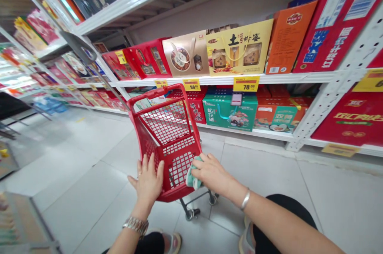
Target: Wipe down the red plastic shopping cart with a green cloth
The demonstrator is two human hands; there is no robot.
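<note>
Partly hidden, a green cloth is clasped by the right hand against the red basket; the left hand lies open.

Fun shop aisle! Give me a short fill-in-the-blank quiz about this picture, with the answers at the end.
The wheeled shopping basket is ____ in colour.
The cloth held by the right hand is ____.
The hand with a ring and a metal wristband is the person's ____ one.
The yellow price tag on the shelf edge above the green box shows ____.

Answers: red; green; left; 78.00
</note>
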